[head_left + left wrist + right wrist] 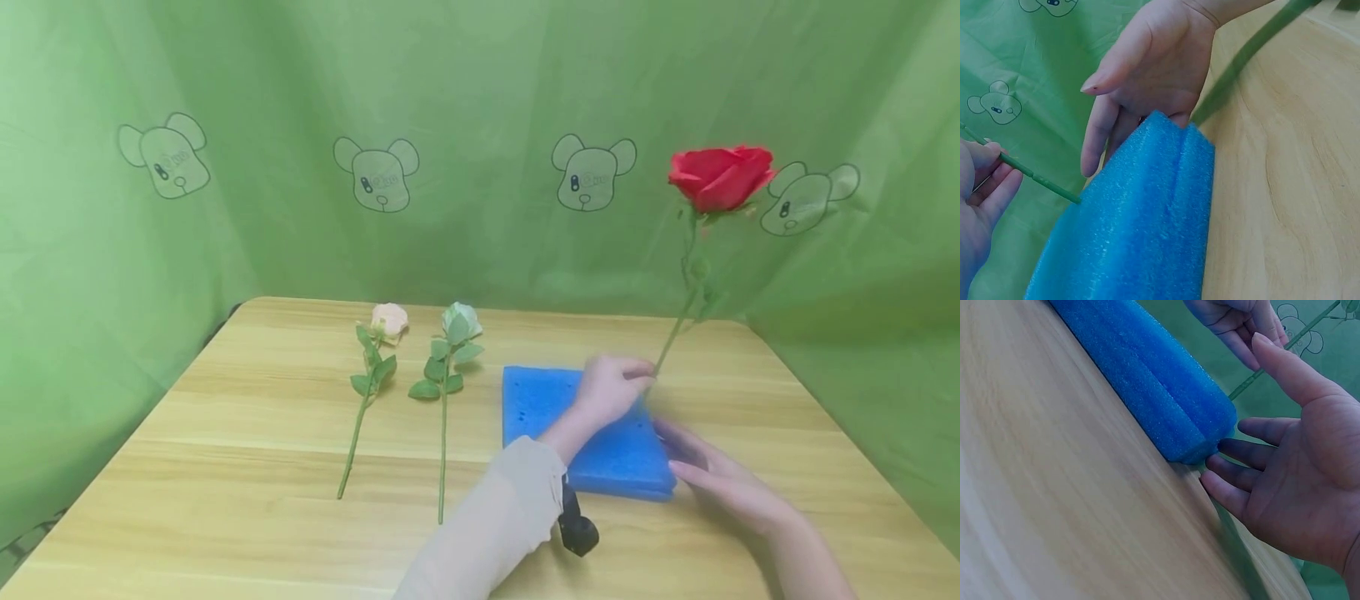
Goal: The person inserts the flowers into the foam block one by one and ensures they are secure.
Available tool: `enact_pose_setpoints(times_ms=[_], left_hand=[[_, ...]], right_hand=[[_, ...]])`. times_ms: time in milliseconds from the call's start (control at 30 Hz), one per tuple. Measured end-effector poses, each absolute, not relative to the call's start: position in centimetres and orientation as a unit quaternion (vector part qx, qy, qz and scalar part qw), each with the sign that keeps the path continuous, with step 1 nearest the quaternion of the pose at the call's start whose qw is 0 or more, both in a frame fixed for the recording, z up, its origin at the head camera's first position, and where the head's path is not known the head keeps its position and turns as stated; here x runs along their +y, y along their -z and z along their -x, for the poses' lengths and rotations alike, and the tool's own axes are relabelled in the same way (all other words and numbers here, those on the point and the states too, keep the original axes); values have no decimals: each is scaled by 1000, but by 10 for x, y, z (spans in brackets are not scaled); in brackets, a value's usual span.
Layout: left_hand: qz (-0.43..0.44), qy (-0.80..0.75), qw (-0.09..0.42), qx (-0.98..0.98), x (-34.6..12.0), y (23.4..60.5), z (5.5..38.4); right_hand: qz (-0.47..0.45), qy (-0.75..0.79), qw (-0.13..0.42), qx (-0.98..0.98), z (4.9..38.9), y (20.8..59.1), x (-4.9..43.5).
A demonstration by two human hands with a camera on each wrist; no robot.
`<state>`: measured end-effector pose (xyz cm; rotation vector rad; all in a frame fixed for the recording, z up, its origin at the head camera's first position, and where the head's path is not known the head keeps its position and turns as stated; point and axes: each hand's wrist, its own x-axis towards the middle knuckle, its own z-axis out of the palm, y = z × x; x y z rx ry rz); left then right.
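A red artificial rose (720, 179) stands tilted to the right, its green stem (675, 329) pinched low down by my left hand (611, 387). In the left wrist view the stem's lower end (1071, 197) meets the top face of a blue foam block (1129, 219); how deep it goes is hidden. My right hand (723, 479) is at the block's right edge, fingers extended. In the right wrist view its fingertips (1213, 464) are right at the block's end, with the thumb apart. Small dark holes (521, 417) dot the foam's top.
A pale pink rose (389, 321) and a pale green-white rose (461, 321) lie left of the block on the wooden table (262, 433). A black device (577, 529) is at the left wrist. Green curtain (480, 75) surrounds the table's back and sides.
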<state>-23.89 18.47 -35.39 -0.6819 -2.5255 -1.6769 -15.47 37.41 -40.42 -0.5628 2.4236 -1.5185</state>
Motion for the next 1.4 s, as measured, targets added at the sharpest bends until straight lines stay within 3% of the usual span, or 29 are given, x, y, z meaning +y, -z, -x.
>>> enact_pose_setpoints(times_ms=[500, 1400], left_hand=[[268, 466, 18, -843, 181, 368, 242], [226, 456, -4, -861, 181, 362, 239]], right_hand=[[178, 528, 126, 821, 155, 405, 374], [171, 523, 130, 824, 156, 404, 374]])
